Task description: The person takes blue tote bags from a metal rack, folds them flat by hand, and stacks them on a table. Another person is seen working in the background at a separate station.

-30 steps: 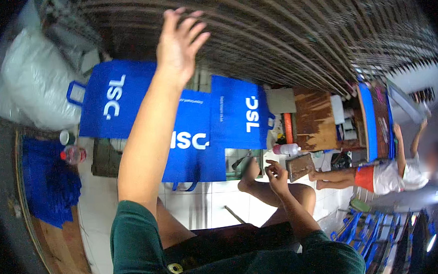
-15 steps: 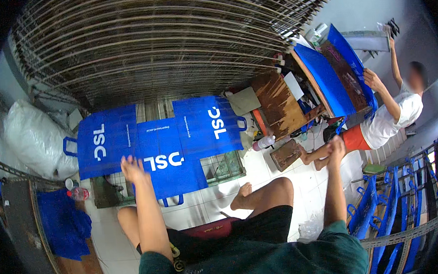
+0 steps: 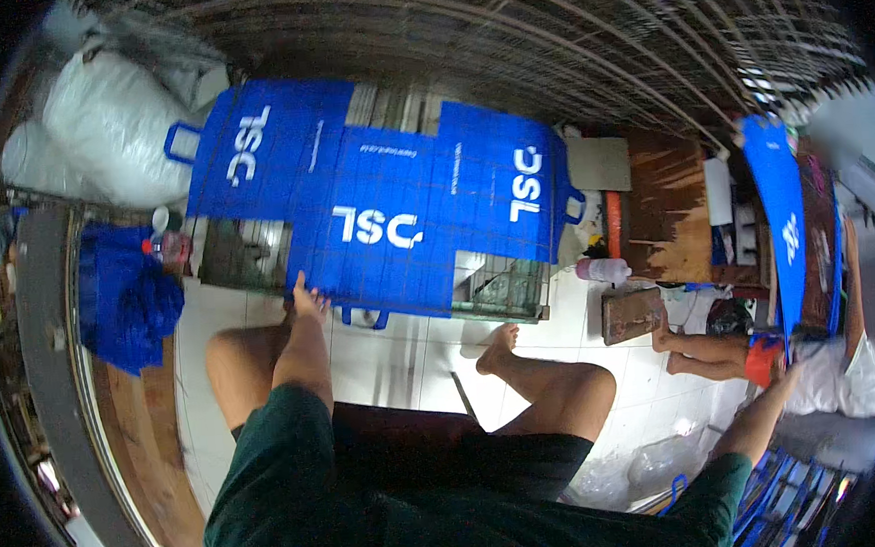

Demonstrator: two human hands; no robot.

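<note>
3 blue bags (image 3: 378, 277) lie across a wire rack (image 3: 518, 284), 1 handle (image 3: 365, 321) jutting past its near edge above white floor tiles (image 3: 412, 350). The left hand (image 3: 307, 300) meets the middle bag's near-left corner; the right hand (image 3: 784, 368) sits beside blue fabric (image 3: 776, 203). Neither grip can be told.

Between the left knee (image 3: 234, 358) and right knee (image 3: 593, 389), bare floor (image 3: 413, 360) gives a hand a way up to the near edge of the middle bag (image 3: 372, 182); its handle (image 3: 365, 320) juts into that gap. A sack (image 3: 113, 128) blocks the far left. Beyond the bags, the rack (image 3: 543, 26) bars the way. On the right stand a bottle (image 3: 604, 270), a block (image 3: 632, 316) and a co-worker (image 3: 819, 375).
</note>
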